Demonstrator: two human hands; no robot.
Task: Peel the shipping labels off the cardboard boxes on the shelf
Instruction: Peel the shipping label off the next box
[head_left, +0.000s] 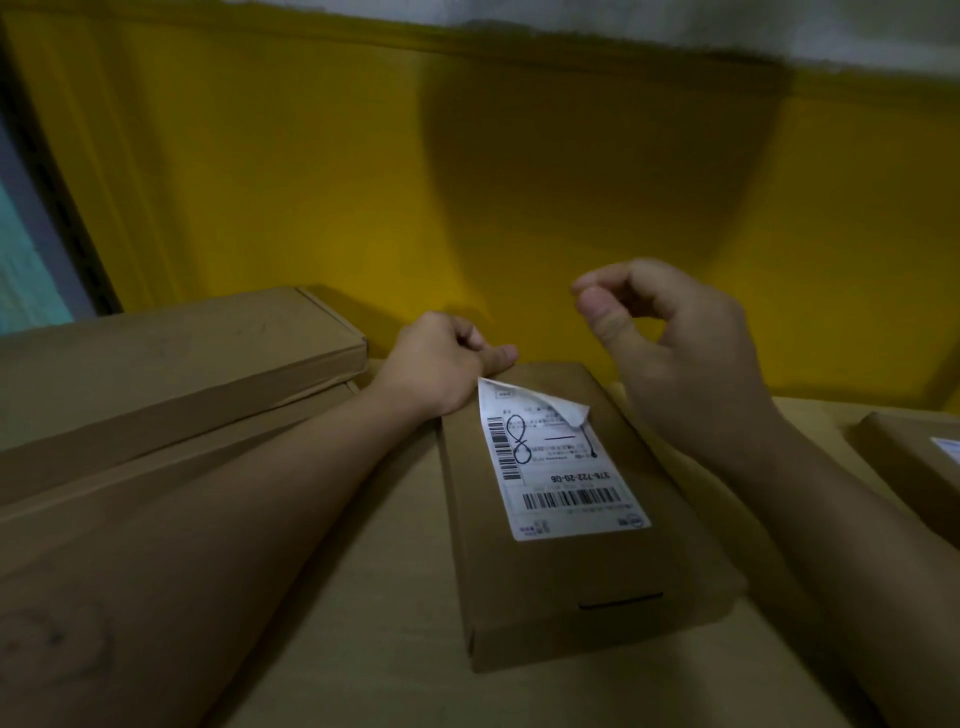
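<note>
A flat cardboard box (582, 577) lies lengthwise in the middle of the shelf. A white shipping label (561, 483) with barcodes is stuck on its top, and the label's far right corner is curled up off the cardboard. My left hand (441, 364) grips the box's far left corner, thumb lying along the far edge. Above and to the right of the lifted corner hovers my right hand (670, 343). Its fingers are curled with thumb and forefinger close together, and it holds nothing.
Two long cardboard boxes (171, 374) are stacked at the left. Another box (914, 462) with a label corner showing sits at the right edge. All rest on a light wooden shelf (363, 597). A yellow wall (467, 197) rises close behind.
</note>
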